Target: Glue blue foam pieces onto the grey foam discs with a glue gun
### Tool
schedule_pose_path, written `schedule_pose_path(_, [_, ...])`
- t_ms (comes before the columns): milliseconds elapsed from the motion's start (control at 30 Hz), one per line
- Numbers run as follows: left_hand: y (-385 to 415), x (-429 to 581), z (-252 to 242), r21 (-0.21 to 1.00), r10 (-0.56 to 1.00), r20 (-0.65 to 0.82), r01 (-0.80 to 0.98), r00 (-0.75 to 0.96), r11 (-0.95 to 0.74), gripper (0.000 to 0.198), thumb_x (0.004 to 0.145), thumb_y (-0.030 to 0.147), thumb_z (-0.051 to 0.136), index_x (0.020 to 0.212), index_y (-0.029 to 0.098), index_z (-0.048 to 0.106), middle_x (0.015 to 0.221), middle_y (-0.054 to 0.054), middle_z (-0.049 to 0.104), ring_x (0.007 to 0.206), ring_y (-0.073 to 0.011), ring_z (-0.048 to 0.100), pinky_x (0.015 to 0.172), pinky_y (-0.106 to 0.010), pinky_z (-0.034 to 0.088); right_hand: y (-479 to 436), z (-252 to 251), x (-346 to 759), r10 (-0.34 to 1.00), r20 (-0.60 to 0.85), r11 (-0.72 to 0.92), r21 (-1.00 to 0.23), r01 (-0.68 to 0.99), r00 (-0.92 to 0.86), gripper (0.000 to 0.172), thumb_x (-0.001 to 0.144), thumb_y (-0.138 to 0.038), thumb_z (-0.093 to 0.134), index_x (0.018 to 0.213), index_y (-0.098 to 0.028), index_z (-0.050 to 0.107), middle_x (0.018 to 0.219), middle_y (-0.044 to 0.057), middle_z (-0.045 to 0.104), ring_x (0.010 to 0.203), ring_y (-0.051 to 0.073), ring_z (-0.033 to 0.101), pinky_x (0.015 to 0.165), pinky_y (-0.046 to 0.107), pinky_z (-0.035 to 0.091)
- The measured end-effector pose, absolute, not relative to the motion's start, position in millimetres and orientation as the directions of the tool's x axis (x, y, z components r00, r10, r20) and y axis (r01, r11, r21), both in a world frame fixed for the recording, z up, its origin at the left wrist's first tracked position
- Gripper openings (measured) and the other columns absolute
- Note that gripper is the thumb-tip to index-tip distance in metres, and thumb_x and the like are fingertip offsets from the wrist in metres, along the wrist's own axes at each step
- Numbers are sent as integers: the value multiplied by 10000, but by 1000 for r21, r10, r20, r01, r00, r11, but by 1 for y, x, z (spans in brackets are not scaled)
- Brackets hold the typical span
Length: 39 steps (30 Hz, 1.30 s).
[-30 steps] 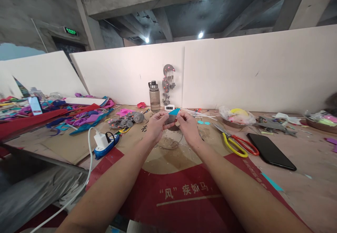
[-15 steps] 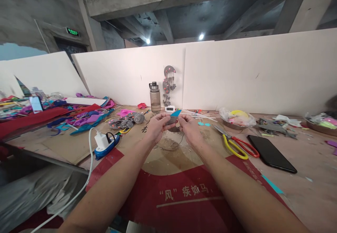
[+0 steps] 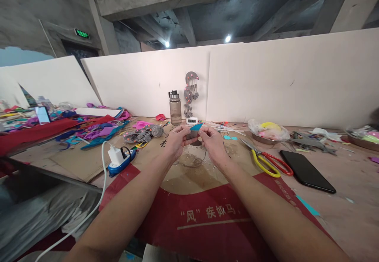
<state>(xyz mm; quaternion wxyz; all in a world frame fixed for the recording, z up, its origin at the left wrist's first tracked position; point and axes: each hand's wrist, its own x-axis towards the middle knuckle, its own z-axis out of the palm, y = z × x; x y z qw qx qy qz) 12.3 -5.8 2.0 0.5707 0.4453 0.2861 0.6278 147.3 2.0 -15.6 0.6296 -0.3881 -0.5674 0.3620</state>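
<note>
In front of me, above the table, my left hand point(image 3: 177, 139) pinches a small grey felt piece point(image 3: 193, 135) between thumb and fingers. Against it lies a pointed blue felt piece point(image 3: 196, 127). My right hand point(image 3: 212, 141) is closed, its thumb and fingertips together at the right end of the blue piece; anything smaller between them is hidden. A thin grey cord point(image 3: 189, 166) curves over the brown paper below. Behind my hands stand a small white digital clock point(image 3: 192, 121) and a hanging grey felt ornament point(image 3: 189, 94) with a crescent top.
Scissors point(image 3: 266, 163) with one yellow and one red handle lie to the right, beside a black phone point(image 3: 308, 171). A bottle point(image 3: 175, 110) stands behind. To the left are a blue power strip point(image 3: 121, 163), a grey yarn ball point(image 3: 157, 131) and felt scraps point(image 3: 100, 132).
The view has shifted slightly. The blue felt piece has tilted a little between my fingers, while both hands keep their hold in nearly the same place.
</note>
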Motion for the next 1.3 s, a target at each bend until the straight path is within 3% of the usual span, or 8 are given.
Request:
schedule_pose_path(167, [-7, 12, 4, 860, 979, 195, -489, 56, -144, 162, 619, 141, 683, 679, 150, 534, 701, 5, 617, 681, -139, 645, 697, -355, 604, 1, -15, 146, 904, 417, 423, -905, -51, 95, 239, 687, -422, 616, 749, -192, 590, 666, -26, 555, 528, 88, 385, 517, 243, 309])
schedule_pose_path(500, [-6, 11, 3, 862, 961, 231, -489, 148, -132, 154, 640, 157, 699, 744, 136, 587, 806, -36, 667, 782, -166, 677, 769, -355, 599, -2, -11, 149, 942, 317, 333, -919, -211, 108, 183, 639, -340, 624, 732, -185, 593, 623, -41, 555, 463, 66, 336, 446, 236, 227])
schedule_pose_path(833, [-3, 10, 3, 882, 975, 206, -447, 84, -148, 111, 708, 160, 662, 689, 137, 555, 713, -27, 653, 668, -140, 672, 687, -319, 605, -3, -13, 146, 930, 359, 367, -916, -163, 79, 217, 663, -385, 643, 736, -190, 583, 639, -36, 546, 485, 73, 358, 454, 231, 254])
schedule_pose_path(1300, [-5, 9, 6, 888, 977, 187, -443, 103, -123, 96, 676, 137, 621, 664, 147, 527, 700, -30, 652, 652, -150, 676, 668, -317, 604, -8, -7, 148, 933, 359, 352, -920, -171, -8, 179, 683, -346, 638, 701, -185, 561, 636, -42, 532, 493, 64, 356, 470, 233, 249])
